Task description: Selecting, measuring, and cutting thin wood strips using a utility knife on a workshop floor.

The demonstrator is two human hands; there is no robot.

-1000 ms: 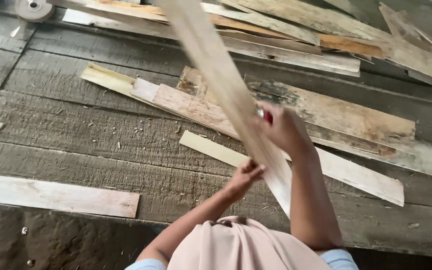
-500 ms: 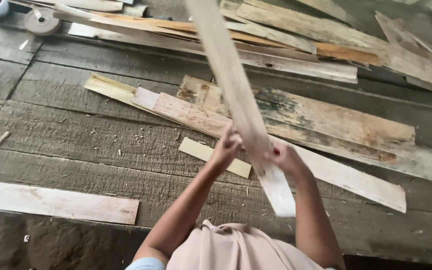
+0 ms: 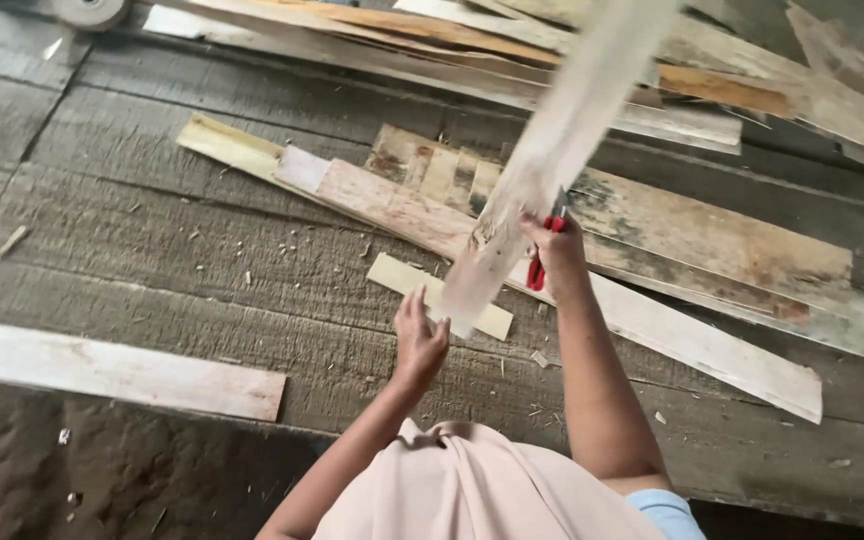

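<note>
Weathered plank floor, scrap boards piled at the far edge. The long pale strip has swung since half a second ago: its top now leans to the right, blurred with motion. Right hand is closed around the strip plus a red-handled tool. Left hand has let go; it's open, fingers spread, just below the strip's lower end, near the short offcut. Looks like one-handed repositioning, strip under the right hand's control only.

A short pale offcut lies on the grey plank floor, with long weathered boards just behind it. A pale plank rests at the left, and a round wheel sits at the top left corner.
</note>
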